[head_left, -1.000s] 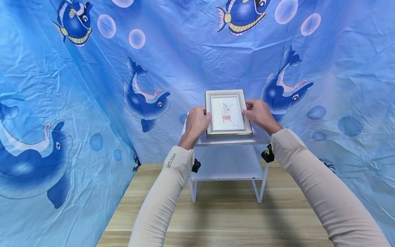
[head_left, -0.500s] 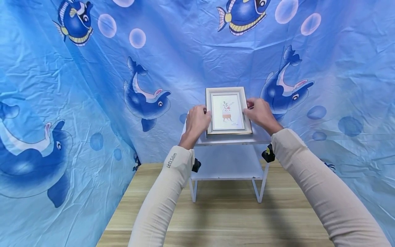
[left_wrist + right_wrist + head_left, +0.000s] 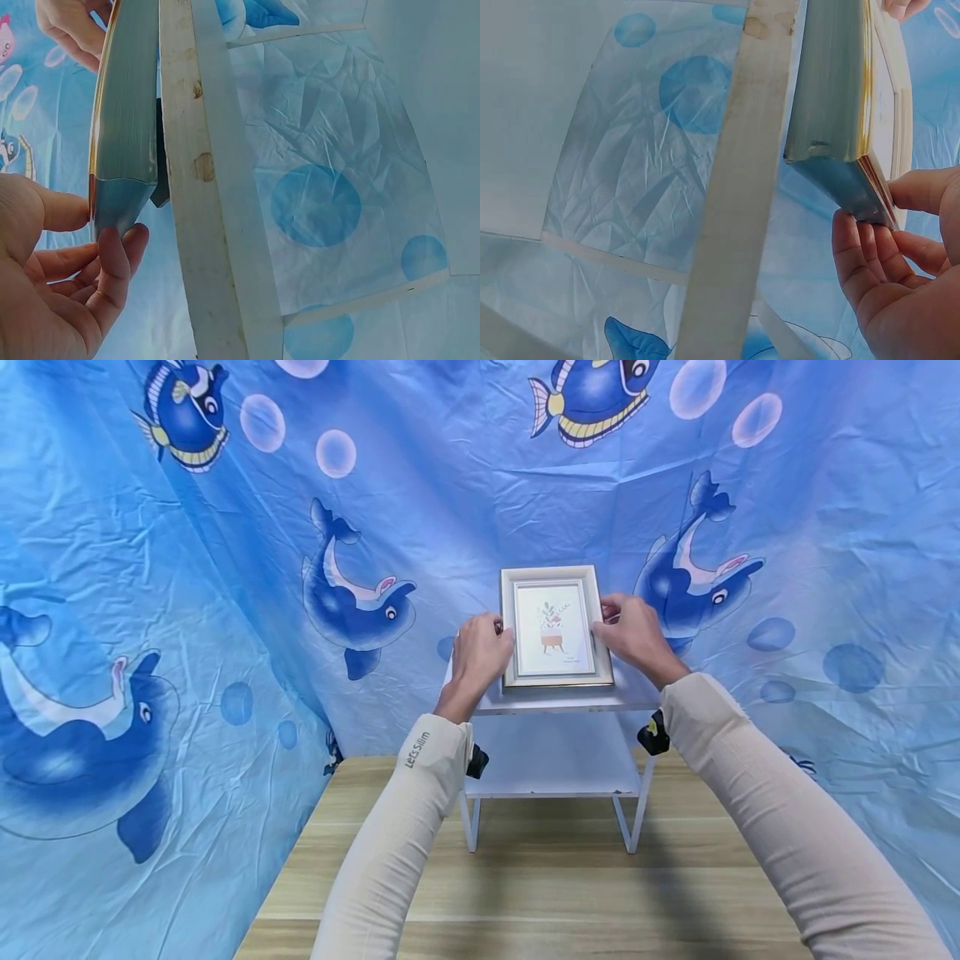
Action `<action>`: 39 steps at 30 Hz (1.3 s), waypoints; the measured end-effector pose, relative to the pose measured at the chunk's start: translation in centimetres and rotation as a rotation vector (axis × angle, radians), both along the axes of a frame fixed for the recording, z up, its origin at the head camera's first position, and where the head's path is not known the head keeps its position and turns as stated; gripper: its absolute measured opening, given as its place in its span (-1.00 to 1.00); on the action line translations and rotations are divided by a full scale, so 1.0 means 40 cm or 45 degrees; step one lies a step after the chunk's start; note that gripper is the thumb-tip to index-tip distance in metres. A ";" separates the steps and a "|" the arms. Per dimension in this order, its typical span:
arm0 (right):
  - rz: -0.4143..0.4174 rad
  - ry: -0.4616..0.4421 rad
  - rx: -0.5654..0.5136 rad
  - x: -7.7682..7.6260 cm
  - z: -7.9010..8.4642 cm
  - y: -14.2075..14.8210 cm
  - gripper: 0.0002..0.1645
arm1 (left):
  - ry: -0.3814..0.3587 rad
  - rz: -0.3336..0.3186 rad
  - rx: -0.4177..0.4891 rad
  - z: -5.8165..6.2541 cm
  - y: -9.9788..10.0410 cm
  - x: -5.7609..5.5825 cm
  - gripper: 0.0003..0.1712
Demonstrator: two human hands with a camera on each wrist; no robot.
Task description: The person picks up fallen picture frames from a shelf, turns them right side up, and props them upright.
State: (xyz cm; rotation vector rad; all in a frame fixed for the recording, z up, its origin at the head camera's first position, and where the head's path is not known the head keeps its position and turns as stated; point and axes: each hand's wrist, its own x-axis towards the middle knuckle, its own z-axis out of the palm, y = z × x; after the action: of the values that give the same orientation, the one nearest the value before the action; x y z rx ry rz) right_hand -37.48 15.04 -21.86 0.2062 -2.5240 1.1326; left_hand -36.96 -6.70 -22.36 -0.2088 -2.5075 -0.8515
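Observation:
A cream picture frame (image 3: 509,627) with a gold edge leans back above the top of a small white table (image 3: 487,700). Behind its glass is a print of a plant in an orange pot. My left hand (image 3: 480,656) pinches the frame's left side, thumb at the front edge and fingers along the side. On the opposite side, my right hand (image 3: 637,635) grips it the same way. The left wrist view shows a dark piece (image 3: 162,184) between the frame's back and the tabletop edge. Most of the frame's back is hidden.
Beneath the tabletop is a lower white shelf (image 3: 555,760) on thin metal legs. The table stands on a wood-patterned floor (image 3: 555,902). A blue curtain (image 3: 465,468) printed with dolphins, fish and bubbles hangs close behind and on both sides.
The frame's top edge has risen while its bottom edge stays put, so it tilts more upright. Both hands keep their hold and have barely moved.

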 end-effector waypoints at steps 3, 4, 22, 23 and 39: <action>-0.007 0.004 0.000 -0.001 -0.001 0.000 -0.41 | -0.006 0.001 0.006 0.001 0.000 0.001 -0.71; -0.011 0.007 0.000 -0.001 -0.001 0.000 -0.42 | -0.007 0.001 0.007 0.001 0.000 0.001 -0.70; -0.033 0.040 -0.041 0.001 0.001 0.000 -0.42 | 0.012 -0.023 0.071 0.004 0.003 0.003 -0.62; -0.033 0.040 -0.045 0.001 0.001 0.000 -0.41 | 0.016 -0.027 0.073 0.004 0.003 0.003 -0.61; -0.038 0.149 -0.065 0.001 -0.002 0.001 -0.45 | 0.040 -0.043 0.107 0.004 0.002 0.004 -0.59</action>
State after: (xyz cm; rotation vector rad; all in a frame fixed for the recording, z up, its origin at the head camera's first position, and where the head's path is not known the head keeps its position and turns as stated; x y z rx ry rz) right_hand -37.46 15.08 -21.96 0.2143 -2.3853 1.1382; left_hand -36.80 -6.60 -22.19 -0.2346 -2.4396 -0.9578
